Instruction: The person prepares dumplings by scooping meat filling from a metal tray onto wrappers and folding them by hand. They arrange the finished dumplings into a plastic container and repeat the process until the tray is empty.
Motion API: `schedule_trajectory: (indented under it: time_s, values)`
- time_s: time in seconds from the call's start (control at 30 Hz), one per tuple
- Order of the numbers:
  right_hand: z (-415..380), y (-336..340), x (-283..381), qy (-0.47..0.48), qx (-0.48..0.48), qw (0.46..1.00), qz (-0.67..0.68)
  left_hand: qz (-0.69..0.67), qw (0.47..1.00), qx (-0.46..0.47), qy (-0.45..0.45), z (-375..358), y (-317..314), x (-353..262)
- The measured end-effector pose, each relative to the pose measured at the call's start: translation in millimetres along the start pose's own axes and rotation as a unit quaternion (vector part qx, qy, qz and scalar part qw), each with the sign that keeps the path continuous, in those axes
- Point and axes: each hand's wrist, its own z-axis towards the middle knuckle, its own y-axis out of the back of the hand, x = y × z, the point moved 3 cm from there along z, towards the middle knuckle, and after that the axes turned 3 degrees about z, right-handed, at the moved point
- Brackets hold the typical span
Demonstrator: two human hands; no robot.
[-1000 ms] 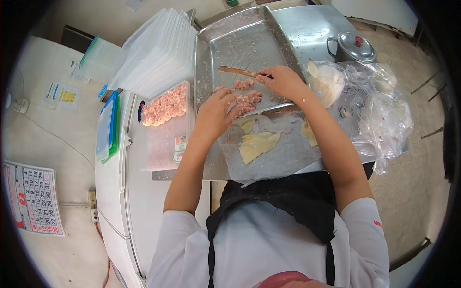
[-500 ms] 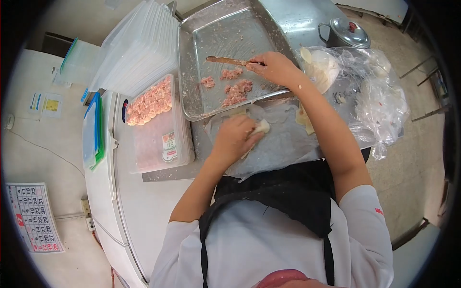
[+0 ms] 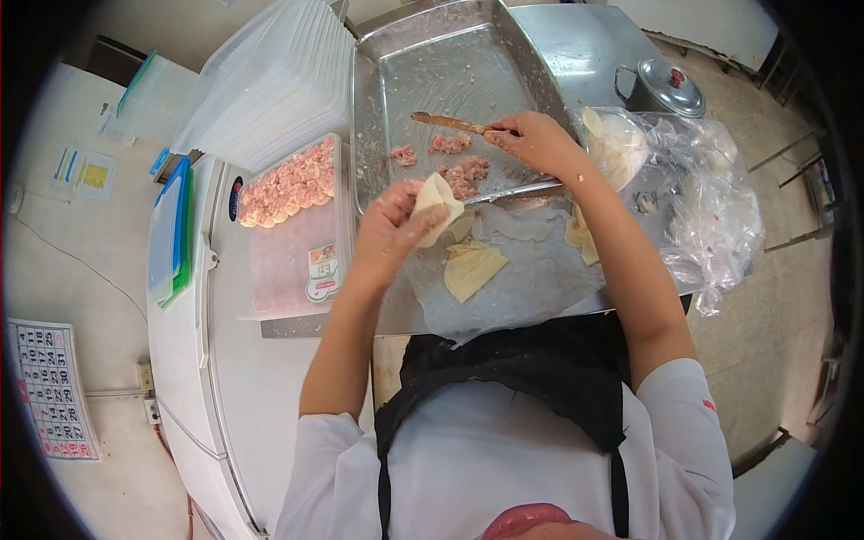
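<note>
My left hand (image 3: pixel 396 227) is closed on a pale dumpling wrapper (image 3: pixel 436 207), which is curled up between thumb and fingers near the tray's front edge. My right hand (image 3: pixel 533 140) grips a flat wooden spatula (image 3: pixel 447 121) smeared with meat, its blade pointing left over the metal tray (image 3: pixel 423 67). Below the blade, clumps of pink ground meat (image 3: pixel 465 175) lie in the tray. More flat wrappers (image 3: pixel 474 270) rest on a clear plastic sheet (image 3: pixel 526 286) in front of me, and others (image 3: pixel 580 232) lie near my right forearm.
To the left, a clear plastic container (image 3: pixel 290 256) holds rows of meat-filled dumplings (image 3: pixel 290 184). Stacked clear lids (image 3: pixel 270 85) stand behind it. On the right are plastic bags (image 3: pixel 711 211), one with pale contents, and a lidded metal pot (image 3: pixel 664 88).
My left hand has lifted off the plastic sheet and moved up and left with the wrapper, uncovering flat wrappers beneath. My right hand still holds the spatula over the tray.
</note>
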Motion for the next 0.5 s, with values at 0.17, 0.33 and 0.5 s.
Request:
schedule_trajectory:
  time_s: [0.17,0.33,0.5]
  values:
    - [1,-2,-5,-0.004,0.017,1.0,-0.016,0.046,0.999,-0.027,-0.012,40,46,-37]
    - [2,-4,-5,-0.018,0.022,1.0,0.003,-0.358,0.932,0.019,-0.061,89,73,-53]
    - [-3,-7,7,0.0,0.018,0.998,-0.056,-0.191,0.974,-0.102,-0.062,110,91,1]
